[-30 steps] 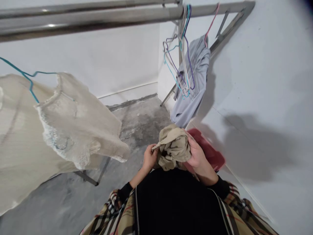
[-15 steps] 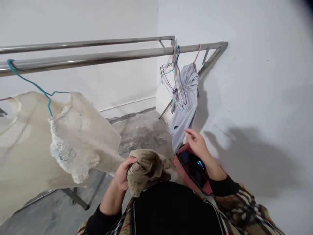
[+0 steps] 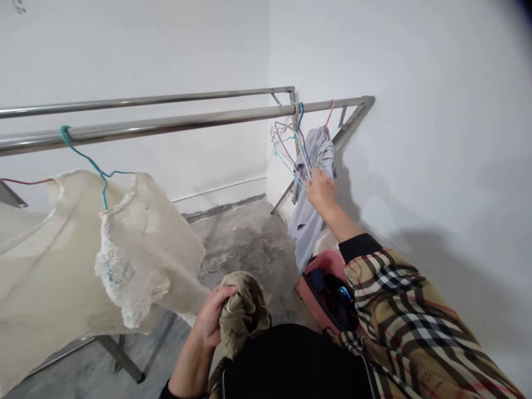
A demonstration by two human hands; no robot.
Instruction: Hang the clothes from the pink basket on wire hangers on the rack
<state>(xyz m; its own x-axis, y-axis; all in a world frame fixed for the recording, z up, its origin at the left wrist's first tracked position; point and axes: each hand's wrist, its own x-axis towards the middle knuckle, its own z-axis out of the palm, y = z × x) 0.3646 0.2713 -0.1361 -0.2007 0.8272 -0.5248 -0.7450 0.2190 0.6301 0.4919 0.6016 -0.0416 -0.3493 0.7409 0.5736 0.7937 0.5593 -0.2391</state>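
Observation:
Low in front of my body, my left hand (image 3: 211,316) grips a bunched khaki garment (image 3: 243,310), thumb on top. My right hand (image 3: 322,189) reaches up to the rack, its fingers closed on the lower end of the wire clothes hangers (image 3: 296,147). These hang empty in a cluster, white, purple and turquoise; which of them are between the fingers is hard to make out. Just behind that hand, a grey-lavender garment (image 3: 307,233) hangs from a pink hanger (image 3: 329,117).
A metal drying rack (image 3: 187,122) spans the view. On its left hang a cream lace top (image 3: 153,238) on a turquoise hanger (image 3: 93,163) and a larger cream garment (image 3: 62,266). A pink basket (image 3: 311,293) with dark items stands below my right arm, near the white wall (image 3: 436,138).
My right hand has moved up and forward from above the basket to the hangers and closed on them. My left hand still holds the khaki garment. The view has tilted up slightly.

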